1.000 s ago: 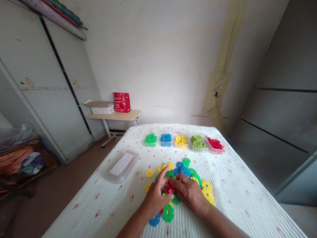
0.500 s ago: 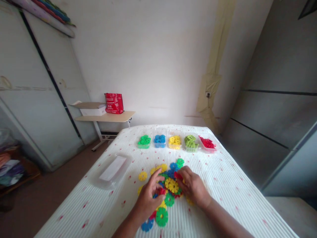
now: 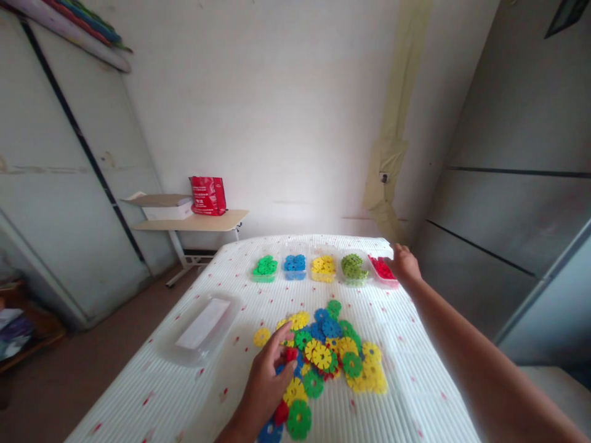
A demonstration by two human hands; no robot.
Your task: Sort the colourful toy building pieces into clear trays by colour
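My left hand (image 3: 268, 375) is at the left side of a pile of plastic snowflake discs, its thumb and fingers closed on a red disc (image 3: 290, 354). Yellow discs (image 3: 321, 355), green discs (image 3: 299, 419) and blue discs (image 3: 330, 327) lie loose and overlapping beside it. My right hand (image 3: 406, 263) is stretched out to the far right, at the edge of the clear tub of red discs (image 3: 382, 267). Its finger and thumb look apart with nothing visible between them; the other fingers are partly hidden.
To the left of the red tub stand clear tubs of lime-green pieces (image 3: 353, 268), yellow discs (image 3: 324, 267), blue discs (image 3: 294, 266) and green discs (image 3: 265, 267). A clear plastic lid (image 3: 203, 326) lies on the left of the patterned tablecloth (image 3: 406, 394). A side table (image 3: 198, 221) holds a red bag (image 3: 208, 195).
My right hand has moved from the pile with a red disc to the red tub at the far right; no disc shows in it now. My left hand stays by the pile.
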